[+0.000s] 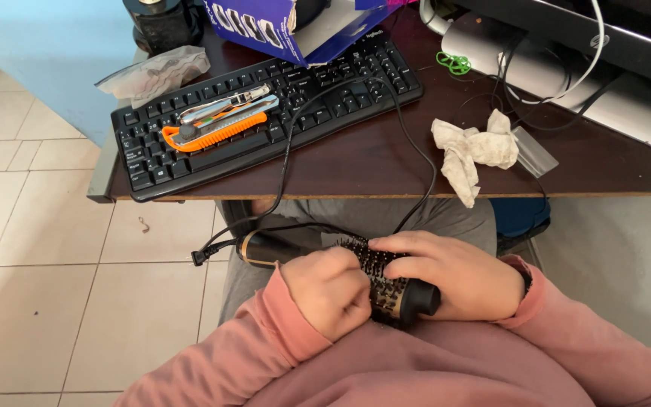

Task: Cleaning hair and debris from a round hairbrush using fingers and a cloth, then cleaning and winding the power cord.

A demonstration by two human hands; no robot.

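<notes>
Head view, looking down at the lap: a round hot-air brush [386, 290] is lying across the person's thighs, below the counter [386, 162] edge. Its long axis is running from lower right to upper left, the black cap pointing right, the gold-trimmed handle [265, 250] and cord [408, 151] pointing left. The left hand [331, 292] is sitting on the bristled barrel near its middle, fingers curled and pressed together as if pinching something among the bristles; what it is pinching cannot be told. The right hand [457, 275] is cupping the barrel's cap end, fingers wrapping over the top and closing on the brush. Both hands are touching the brush; the left is the nearer to the handle, the right to the cap. Pink sleeves are covering both forearms.

The cord is climbing from the handle over the counter edge and crossing a black keyboard [265, 105]. An orange utility knife [216, 132] and a metal tool beside it are resting on the keys. A crumpled tissue [472, 154] is lying near the counter edge, right of the cord. A blue box [295, 30] is standing behind the keyboard.
</notes>
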